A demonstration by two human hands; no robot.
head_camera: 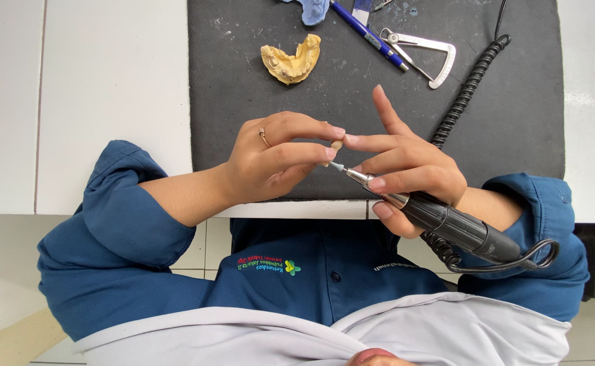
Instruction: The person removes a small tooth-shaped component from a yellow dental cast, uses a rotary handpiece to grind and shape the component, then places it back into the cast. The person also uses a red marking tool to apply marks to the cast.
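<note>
My left hand (270, 159), with a ring on one finger, pinches a small beige tooth-shaped piece (336, 145) between thumb and fingertips. My right hand (406, 163) grips a black and silver rotary handpiece (460, 227) like a pen, index finger raised. Its pointed bur tip (338, 166) sits right under the small piece, touching or nearly touching it. Both hands meet above the near edge of a dark grey mat (514, 122).
On the mat farther away lie a yellow dental cast (292, 61), a blue pen (368, 35), a metal caliper (426, 54) and a blue moulded piece (314, 10). A black coiled cable (470, 85) runs across the mat's right side. The mat rests on a white table (107, 88).
</note>
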